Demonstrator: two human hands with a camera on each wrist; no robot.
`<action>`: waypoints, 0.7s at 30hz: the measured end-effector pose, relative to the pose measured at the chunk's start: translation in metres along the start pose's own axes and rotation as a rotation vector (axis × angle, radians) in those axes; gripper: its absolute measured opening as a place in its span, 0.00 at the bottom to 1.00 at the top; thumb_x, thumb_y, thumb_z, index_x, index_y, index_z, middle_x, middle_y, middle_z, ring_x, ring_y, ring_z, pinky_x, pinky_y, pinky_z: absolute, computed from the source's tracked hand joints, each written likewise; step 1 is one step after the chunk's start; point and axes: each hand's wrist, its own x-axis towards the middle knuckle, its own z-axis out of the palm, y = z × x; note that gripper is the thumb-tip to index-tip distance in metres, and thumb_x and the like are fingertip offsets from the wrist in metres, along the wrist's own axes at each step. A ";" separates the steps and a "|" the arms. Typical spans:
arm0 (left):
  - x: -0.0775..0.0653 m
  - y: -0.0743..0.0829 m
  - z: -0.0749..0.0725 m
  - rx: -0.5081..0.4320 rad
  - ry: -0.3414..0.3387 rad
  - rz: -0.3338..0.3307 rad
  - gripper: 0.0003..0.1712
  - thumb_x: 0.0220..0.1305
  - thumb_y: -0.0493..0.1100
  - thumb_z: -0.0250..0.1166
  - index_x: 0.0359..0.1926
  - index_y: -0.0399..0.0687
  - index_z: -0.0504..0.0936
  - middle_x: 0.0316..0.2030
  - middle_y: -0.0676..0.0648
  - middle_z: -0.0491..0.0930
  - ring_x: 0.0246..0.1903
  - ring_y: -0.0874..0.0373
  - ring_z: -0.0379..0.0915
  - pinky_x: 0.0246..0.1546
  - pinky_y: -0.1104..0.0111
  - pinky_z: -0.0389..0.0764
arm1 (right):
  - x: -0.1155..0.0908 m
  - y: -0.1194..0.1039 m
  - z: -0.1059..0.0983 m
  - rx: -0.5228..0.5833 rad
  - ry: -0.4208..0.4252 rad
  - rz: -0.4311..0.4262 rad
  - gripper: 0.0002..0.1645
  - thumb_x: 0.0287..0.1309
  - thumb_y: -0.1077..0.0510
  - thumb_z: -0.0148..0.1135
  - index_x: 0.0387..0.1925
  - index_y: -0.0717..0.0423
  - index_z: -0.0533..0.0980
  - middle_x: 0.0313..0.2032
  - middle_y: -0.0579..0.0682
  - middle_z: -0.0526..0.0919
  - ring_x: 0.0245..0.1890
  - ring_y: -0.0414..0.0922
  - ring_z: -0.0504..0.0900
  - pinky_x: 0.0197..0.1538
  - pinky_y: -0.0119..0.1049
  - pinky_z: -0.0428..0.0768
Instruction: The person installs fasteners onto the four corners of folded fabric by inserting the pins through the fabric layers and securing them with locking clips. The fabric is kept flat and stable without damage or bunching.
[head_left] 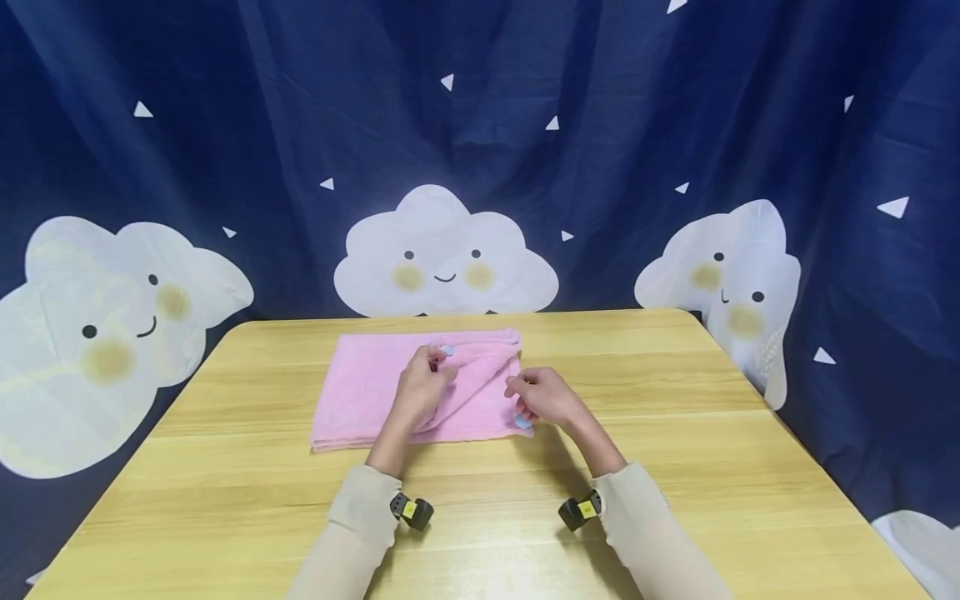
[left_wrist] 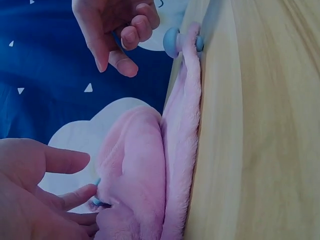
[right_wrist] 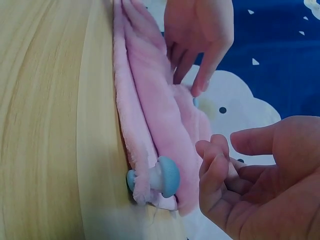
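Observation:
A pink plush cloth (head_left: 360,383) lies folded on the table, with a bunched flap turned back over its right part. My left hand (head_left: 423,387) is over the flap; in the left wrist view its fingers (left_wrist: 75,197) extend to a small light-blue clip (left_wrist: 97,185), partly hidden by the cloth. A second light-blue clip (right_wrist: 169,176), with a rounded mushroom-like head and pale stem, straddles the cloth's near right corner. Just beside this clip is my right hand (head_left: 547,396), fingers loosely bent and nothing visible in their grasp.
The wooden table (head_left: 247,517) extends around the cloth on all sides. Behind it hangs a dark blue curtain (head_left: 495,150) printed with smiling clouds and white triangles. A small black camera is strapped to each wrist, below the beige sleeves (head_left: 360,517).

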 end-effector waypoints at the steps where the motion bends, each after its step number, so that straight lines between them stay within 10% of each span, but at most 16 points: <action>1: 0.000 0.000 0.000 -0.015 0.001 -0.002 0.21 0.61 0.42 0.64 0.54 0.42 0.74 0.50 0.40 0.75 0.49 0.48 0.71 0.55 0.54 0.71 | 0.000 0.000 0.000 -0.001 0.000 0.001 0.18 0.71 0.58 0.51 0.35 0.70 0.79 0.18 0.57 0.76 0.18 0.44 0.75 0.26 0.39 0.81; 12: 0.001 0.007 0.002 -0.179 -0.025 0.007 0.14 0.55 0.34 0.67 0.44 0.38 0.80 0.48 0.42 0.80 0.38 0.56 0.76 0.46 0.60 0.77 | 0.001 -0.001 0.000 -0.003 -0.002 0.002 0.17 0.71 0.59 0.50 0.36 0.71 0.79 0.20 0.60 0.77 0.18 0.44 0.75 0.27 0.41 0.82; 21: -0.008 0.015 0.012 -0.110 -0.220 0.031 0.30 0.47 0.29 0.70 0.55 0.34 0.76 0.30 0.46 0.85 0.33 0.56 0.81 0.43 0.59 0.79 | 0.002 0.000 0.002 0.057 0.015 0.026 0.17 0.70 0.58 0.52 0.53 0.68 0.73 0.29 0.60 0.81 0.29 0.51 0.81 0.35 0.43 0.83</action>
